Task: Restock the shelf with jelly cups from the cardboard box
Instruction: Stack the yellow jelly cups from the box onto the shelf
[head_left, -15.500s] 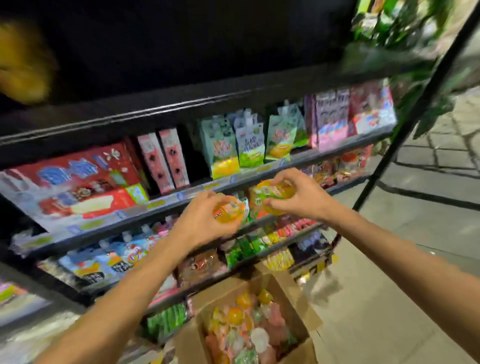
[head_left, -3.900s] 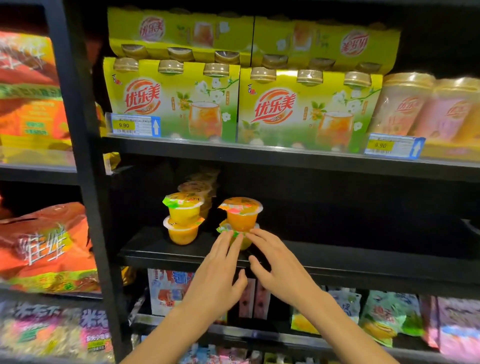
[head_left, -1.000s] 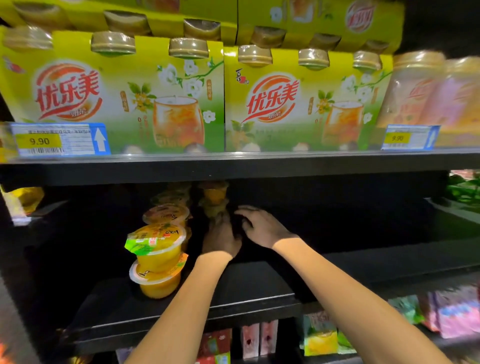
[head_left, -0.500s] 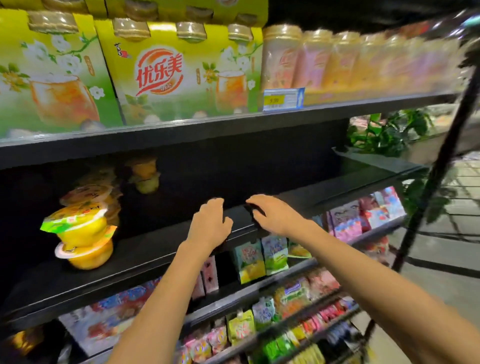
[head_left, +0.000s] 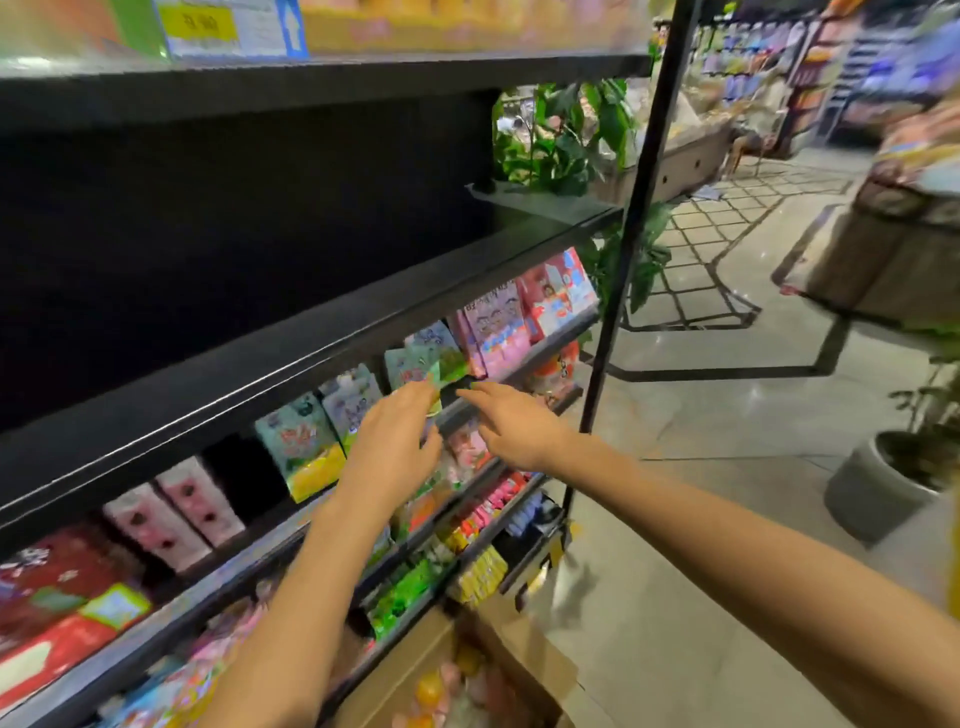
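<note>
In the head view, both hands have come away from the dark shelf (head_left: 332, 332) where, a second ago, they were reaching deep beside the stacked jelly cups. The left hand (head_left: 392, 441) and the right hand (head_left: 511, 423) now hang in front of the lower rows of snack pouches (head_left: 298, 441), fingers (head_left: 470, 397) loosely extended and holding nothing. The gaze has swung right and downward, so the placed stacks are out of frame and the open cardboard box (head_left: 524, 654) shows at the bottom edge, with jelly cups (head_left: 431, 686) in orange and pale colours inside it.

This suggests one placement is done and the person is going back to the box for more; much of the dark shelf's right end is bare.

Writing is mostly blurred. A yellow price tag (head_left: 197, 23) with a blue arrow sits on the upper shelf's front edge, its digits unreadable. The pouch labels below cannot be read.
</note>
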